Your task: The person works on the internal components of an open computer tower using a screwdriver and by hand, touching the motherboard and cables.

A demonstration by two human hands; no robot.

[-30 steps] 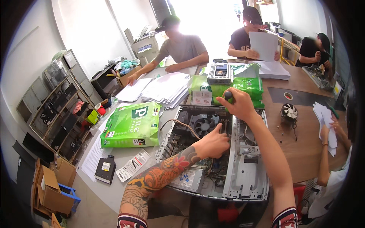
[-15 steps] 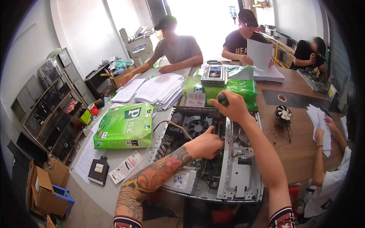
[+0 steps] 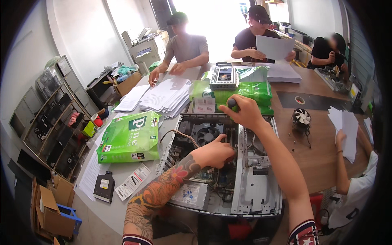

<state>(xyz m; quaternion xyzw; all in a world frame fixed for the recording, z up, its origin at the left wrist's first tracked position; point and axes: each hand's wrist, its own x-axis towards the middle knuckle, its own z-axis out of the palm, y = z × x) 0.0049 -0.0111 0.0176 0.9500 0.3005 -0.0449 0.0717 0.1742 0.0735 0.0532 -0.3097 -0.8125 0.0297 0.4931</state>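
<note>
An opened desktop computer case (image 3: 255,192) lies flat in front of me, its inside facing up. My right hand (image 3: 248,113) is wrapped round the dark handle of a screwdriver (image 3: 232,104), held over the case's far part; the shaft is hidden. Down inside the case, my left hand (image 3: 215,153) has its fingers curled near the circuit board. Its fingertips are hidden, so what they grip does not show. Beside that hand sits the black cooling fan (image 3: 205,135). A silver power supply (image 3: 190,195) fills the near left corner, partly under my tattooed forearm.
Green paper packs (image 3: 130,139) lie left and behind the case. A metal drive cage (image 3: 223,77) rests on the far packs. Paper stacks (image 3: 166,96), a black drive (image 3: 105,187), a loose cooler fan (image 3: 302,117) and small screws surround it. Several people sit around the table.
My view has shifted slightly. Both my hands stay at the case, the right one still on the screwdriver. Across the table, one person's sheets have tilted flatter and another person's hands have lifted.
</note>
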